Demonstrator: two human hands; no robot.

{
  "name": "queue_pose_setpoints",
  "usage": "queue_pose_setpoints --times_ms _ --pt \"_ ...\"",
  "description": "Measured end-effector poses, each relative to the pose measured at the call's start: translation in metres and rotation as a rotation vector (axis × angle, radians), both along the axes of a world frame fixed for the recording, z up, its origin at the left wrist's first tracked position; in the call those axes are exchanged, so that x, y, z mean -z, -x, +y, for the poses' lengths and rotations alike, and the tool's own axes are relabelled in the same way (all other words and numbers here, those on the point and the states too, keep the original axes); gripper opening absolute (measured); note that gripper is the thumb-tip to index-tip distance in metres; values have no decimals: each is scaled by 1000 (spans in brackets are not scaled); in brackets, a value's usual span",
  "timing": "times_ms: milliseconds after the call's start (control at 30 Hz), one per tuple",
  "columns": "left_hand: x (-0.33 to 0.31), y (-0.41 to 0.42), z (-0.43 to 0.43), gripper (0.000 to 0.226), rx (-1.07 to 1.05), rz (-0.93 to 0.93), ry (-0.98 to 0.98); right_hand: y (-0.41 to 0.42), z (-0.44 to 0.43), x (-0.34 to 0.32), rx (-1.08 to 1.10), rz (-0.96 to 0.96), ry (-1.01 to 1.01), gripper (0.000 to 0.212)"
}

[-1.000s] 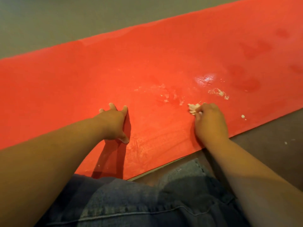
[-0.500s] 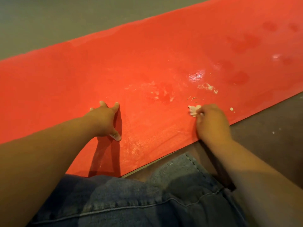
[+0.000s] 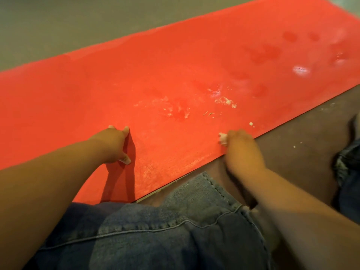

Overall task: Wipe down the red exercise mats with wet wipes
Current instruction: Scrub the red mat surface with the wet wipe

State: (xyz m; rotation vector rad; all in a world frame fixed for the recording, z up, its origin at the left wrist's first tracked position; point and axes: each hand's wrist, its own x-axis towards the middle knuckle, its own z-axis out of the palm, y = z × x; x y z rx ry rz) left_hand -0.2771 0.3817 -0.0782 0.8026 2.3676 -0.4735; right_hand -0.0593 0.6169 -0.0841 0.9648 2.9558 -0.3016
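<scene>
The fingers of my right hand (image 3: 243, 151) are curling tightly around a small, crumpled wet wipe (image 3: 223, 138). Only a pale wad of it is poking out past my knuckles, and it is touching the red exercise mat (image 3: 175, 65) just inside the mat's near edge. This hand is slightly blurred, so I cannot tell exactly how each finger is lying. To its left, well apart from it, my left hand (image 3: 113, 145) is resting on the mat holding nothing. Its fingers are spreading wide with the tips pressing down, the thumb (image 3: 126, 159) is pointing back toward me, and the palm is arching up off the surface. Just beyond my right fingers a single pale crumb (image 3: 251, 124) is lying on the mat. Farther out, a cluster of whitish shreds (image 3: 225, 101) is sitting on the red surface, with fainter whitish smears (image 3: 175, 110) to the left of it. Farther away and to the right, a glossy wet patch (image 3: 301, 70) is catching the light among darker damp blotches (image 3: 266, 53). The mat is stretching diagonally across the floor (image 3: 58, 26), running from my left side up toward the far right. Nearest to me, below both wrists, my legs in blue jeans (image 3: 175, 221) are folding against the mat's near edge.
</scene>
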Motion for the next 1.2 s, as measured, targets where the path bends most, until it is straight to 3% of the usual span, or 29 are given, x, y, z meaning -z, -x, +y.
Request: queue_pose_setpoints --times_ms 100,200,333,433,467,533,633,733,833,933,1000,1067,1200 --pt "-2 -1 -1 120 -4 7 1 3 -67 12 -242 74 126 32" --pt "-4 -3 -4 120 -13 12 8 6 -103 15 -512 55 260 28" --pt "-5 -2 -5 120 -21 18 4 18 -31 11 -436 -25 328 28" --pt "-5 -2 -6 120 -46 26 -15 13 28 3 77 85 181 22" --pt "-5 -2 -7 120 -55 33 -26 14 30 6 132 90 89 21" --pt "-9 -2 -10 119 -70 59 -62 23 -4 15 38 104 104 25" --pt "-12 -1 -20 109 -69 118 -133 42 -82 27 -342 156 326 26" --pt "-8 4 -28 72 -229 159 -336 47 -105 26 -705 114 380 14" --pt "-4 16 -29 54 -372 104 -456 71 -42 24 -576 118 341 15" --pt "-1 29 -24 64 -405 22 -466 96 26 21 -173 154 178 16" --pt "5 36 -20 72 -403 31 -464 104 25 21 -44 173 109 18" --pt "12 41 -22 77 -415 85 -459 105 -10 25 -83 224 155 20" --pt "18 48 -28 80 -495 99 -506 86 -80 33 -455 263 254 12"
